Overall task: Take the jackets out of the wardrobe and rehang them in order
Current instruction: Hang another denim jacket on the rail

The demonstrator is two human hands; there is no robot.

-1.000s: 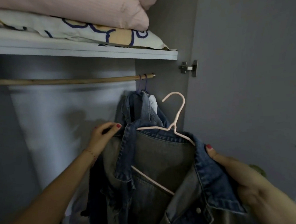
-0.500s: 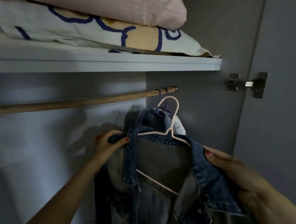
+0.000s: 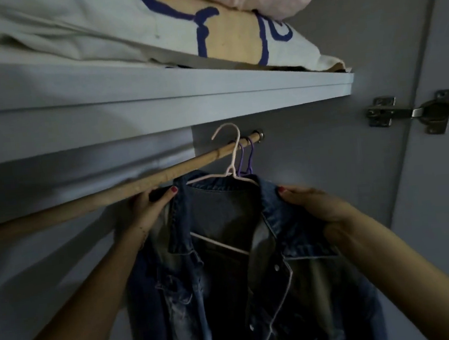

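Head view: jacket [image 3: 225, 252] gripped at collar by left hand [image 3: 147, 208] and right hand [image 3: 314, 205]; hanger [image 3: 231, 155] hook above and between hands, level with rod [image 3: 110, 194].

Jacket [image 3: 228, 279]: dark blue denim, washed and faded in patches, with small shiny metal snaps. Rail [image 3: 111, 197]: bare pale wood, matt, slightly rough. Pale pink hanger [image 3: 232, 152] and purple hangers [image 3: 246, 156]: thin, smooth. Shelf [image 3: 184, 102]: smooth matt painted board. Hinge [image 3: 410, 113]: dull brushed metal. Bedding [image 3: 149, 26]: soft printed cloth.
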